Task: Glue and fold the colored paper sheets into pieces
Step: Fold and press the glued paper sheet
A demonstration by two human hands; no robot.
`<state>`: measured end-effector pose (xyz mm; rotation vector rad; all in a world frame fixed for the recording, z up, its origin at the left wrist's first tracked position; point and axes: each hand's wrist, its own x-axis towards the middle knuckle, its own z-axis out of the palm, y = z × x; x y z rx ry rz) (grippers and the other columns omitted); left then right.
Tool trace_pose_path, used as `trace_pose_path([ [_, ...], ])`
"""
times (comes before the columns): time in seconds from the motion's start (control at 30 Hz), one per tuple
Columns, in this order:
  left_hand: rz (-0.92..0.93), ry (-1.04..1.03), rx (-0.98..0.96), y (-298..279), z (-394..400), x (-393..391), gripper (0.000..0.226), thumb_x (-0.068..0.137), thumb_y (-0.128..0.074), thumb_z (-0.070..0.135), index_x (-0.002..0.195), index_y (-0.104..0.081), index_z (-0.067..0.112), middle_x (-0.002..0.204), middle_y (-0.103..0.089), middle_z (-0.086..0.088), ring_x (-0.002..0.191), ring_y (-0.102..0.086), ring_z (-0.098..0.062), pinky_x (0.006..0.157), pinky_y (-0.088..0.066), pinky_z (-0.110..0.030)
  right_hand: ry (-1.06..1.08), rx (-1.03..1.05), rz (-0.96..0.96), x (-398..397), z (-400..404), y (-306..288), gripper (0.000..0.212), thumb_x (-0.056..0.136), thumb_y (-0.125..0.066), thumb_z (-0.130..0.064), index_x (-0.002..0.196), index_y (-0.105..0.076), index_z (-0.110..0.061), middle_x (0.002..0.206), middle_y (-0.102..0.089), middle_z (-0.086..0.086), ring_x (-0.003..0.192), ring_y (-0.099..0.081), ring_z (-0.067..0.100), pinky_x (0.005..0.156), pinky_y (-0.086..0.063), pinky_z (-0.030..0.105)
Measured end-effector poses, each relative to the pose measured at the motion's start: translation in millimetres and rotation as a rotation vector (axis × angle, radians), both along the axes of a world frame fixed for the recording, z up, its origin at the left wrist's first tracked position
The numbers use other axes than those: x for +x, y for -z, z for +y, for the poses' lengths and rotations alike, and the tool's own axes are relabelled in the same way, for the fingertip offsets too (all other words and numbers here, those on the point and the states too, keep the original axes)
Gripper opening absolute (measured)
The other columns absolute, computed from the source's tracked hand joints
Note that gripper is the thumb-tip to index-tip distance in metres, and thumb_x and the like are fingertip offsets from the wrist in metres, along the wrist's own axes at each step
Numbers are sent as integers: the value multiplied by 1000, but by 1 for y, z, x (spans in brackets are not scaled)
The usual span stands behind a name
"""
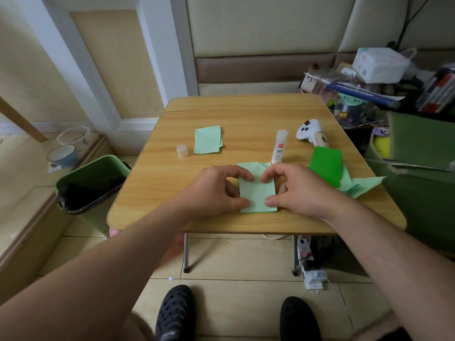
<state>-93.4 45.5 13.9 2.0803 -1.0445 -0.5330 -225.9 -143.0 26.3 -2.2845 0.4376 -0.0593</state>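
With my left hand (pixel 216 190) and right hand (pixel 295 188) fingers pinching the paper (pixel 257 193) at lower centre, uneven pressure could skew the fold.

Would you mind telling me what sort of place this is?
Probably a room in a home: a small folding table on a tiled floor, a green waste bin beside it, and cluttered household items at the right.

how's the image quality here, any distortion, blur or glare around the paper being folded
Head view: wide-angle distortion bows the table edges and stretches the forearms; light is soft and even, shadows faint, no glare; the folded paper, left hand and right hand are sharp; only the frame's bottom corners look smeared.
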Motion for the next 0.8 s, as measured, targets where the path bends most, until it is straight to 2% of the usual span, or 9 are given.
trace_pose_path([
  [0.3,-26,19,-21,3,0,1,50,73,-93,25,113,-68,42,66,-69,9,59,-59,0,67,-48,-19,-15,-56,7,1,2,1,41,74,-92,-17,100,-67,-35,63,-63,-8,53,-57,-1,60,-45,23],
  [0.43,-41,27,-29,3,0,1,49,73,-93,24,113,-69,39,68,-67,10,59,-58,2,65,-46,-15,-28,-86,5,1,2,-1,42,72,-92,-16,99,-65,-34,68,-61,-9,59,-57,6,61,-46,26],
  [0.63,-124,34,-43,4,0,4,50,71,-94,28,113,-71,41,80,-66,8,65,-56,2,68,-46,-11,-29,-110,2,2,4,-1,42,71,-93,-18,97,-64,-34,71,-60,-10,60,-55,7,59,-45,24],
  [0.8,-157,22,-53,8,-2,3,47,71,-93,34,112,-71,42,84,-66,7,72,-59,-3,71,-50,-17,-30,-110,6,1,3,-1,42,70,-93,-18,97,-65,-34,68,-62,-8,56,-56,4,58,-46,22],
])
